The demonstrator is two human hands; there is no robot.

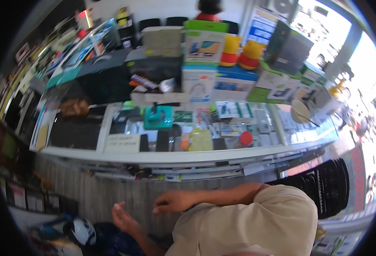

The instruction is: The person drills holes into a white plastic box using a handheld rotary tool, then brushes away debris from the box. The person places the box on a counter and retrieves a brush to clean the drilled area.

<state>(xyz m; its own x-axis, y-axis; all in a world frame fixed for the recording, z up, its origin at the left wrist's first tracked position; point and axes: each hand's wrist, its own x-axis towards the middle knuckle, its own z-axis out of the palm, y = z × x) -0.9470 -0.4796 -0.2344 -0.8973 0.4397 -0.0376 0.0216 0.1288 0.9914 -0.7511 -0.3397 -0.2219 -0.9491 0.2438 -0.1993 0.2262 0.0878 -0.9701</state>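
Note:
My left hand [125, 218] is raised above the wooden floor, its fingers loosely apart and nothing seen in it. To its right hangs my right hand [169, 201], with the forearm reaching across from the right in front of my beige shirt [247, 217]. Its fingers bend loosely downward, and no held thing shows. The two hands are apart from each other. Both are on my side of a glass display counter [205, 156] and touch nothing I can make out. Nearest to the left hand is a white and dark rounded object [84, 231] at the lower left.
Phones, accessories and a teal package [158, 117] show in the counter. On top stand a green-and-white box [204, 42], a dark box [288, 47], red-and-yellow figures [250, 54] and a hand fan [300, 112]. A black stool-like object [324, 187] is at my right.

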